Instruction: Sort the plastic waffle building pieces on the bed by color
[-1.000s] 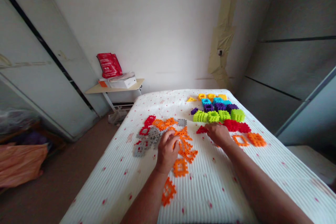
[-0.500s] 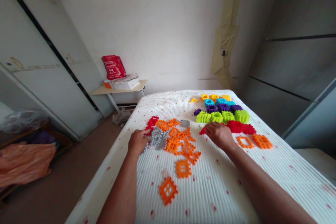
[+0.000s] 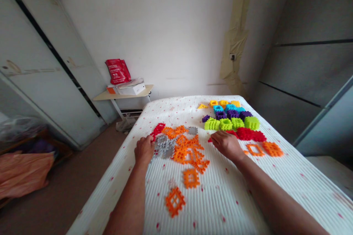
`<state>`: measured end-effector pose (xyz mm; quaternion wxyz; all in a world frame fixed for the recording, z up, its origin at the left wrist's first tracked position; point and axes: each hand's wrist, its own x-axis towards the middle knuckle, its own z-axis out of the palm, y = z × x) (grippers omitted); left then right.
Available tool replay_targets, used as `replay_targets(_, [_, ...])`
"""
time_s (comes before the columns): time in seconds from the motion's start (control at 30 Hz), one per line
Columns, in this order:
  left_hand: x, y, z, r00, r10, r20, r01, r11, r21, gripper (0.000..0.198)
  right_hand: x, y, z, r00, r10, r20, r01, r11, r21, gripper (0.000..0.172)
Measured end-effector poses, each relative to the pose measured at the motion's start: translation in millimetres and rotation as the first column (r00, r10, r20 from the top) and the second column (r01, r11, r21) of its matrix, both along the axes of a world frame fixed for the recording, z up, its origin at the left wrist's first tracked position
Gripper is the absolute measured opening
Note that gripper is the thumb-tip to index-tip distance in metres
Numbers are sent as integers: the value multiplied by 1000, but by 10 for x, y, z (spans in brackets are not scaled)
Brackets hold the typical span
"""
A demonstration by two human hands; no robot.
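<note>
My left hand is closed at the left side of a loose pile, its fingertips on the edge of the red interlocking pieces. Grey toothed pieces lie right beside those fingers. On the right, my right hand is closed low over the bed, with a bit of a red piece showing past its fingertips. That hand hides most of this piece. Just behind it runs a row of red blocks. Orange window-shaped pieces spread between my hands.
Green blocks, purple blocks, blue blocks and yellow blocks stand in rows at the far right of the bed. Orange blocks sit near my right forearm. A small table holds a red bag.
The fingers of my left hand have drawn in from a more stretched pose at the red pieces. My right hand stays near the same spot, its fingers closer together. The view has shifted slightly.
</note>
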<state>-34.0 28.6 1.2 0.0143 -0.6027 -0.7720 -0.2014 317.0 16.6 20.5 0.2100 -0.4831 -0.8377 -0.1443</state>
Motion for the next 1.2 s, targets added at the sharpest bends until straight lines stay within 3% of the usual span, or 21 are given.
replay_targets(0.33, [93, -17, 126, 961, 3, 278, -69, 971, 230, 33, -8, -15, -2, 996, 58, -68, -58, 998, 0, 26])
replay_targets(0.43, [238, -71, 115, 819, -119, 562, -80, 945, 316, 36, -13, -15, -13, 984, 74, -161, -81, 996, -36, 26])
replay_targets(0.5, [369, -115, 84, 704, -236, 670, -50, 924, 378, 36, -24, -13, -27, 956, 102, -276, -126, 990, -70, 24])
replay_targets(0.57, [515, -168, 56, 687, -337, 645, 36, 901, 433, 33, -47, -18, -34, 901, 122, -417, -181, 978, -106, 23])
replay_targets(0.7, [809, -305, 48, 724, -504, 470, 268, 834, 483, 21, -129, -72, -7, 754, 92, -650, -311, 922, -231, 23])
replay_targets(0.83, [1027, -418, 48, 654, -647, 393, 439, 747, 499, 18, -208, -141, 20, 678, 106, -728, -464, 829, -311, 25])
replay_targets(1.03, [1109, -452, 11, 466, -736, 491, 490, 677, 549, 17, -278, -144, -90, 581, 82, -810, -595, 721, -354, 23])
replay_targets(1.2, [1094, -468, 46, 389, -748, 538, 511, 661, 549, 19, -310, -132, -154, 551, 44, -833, -612, 700, -368, 22])
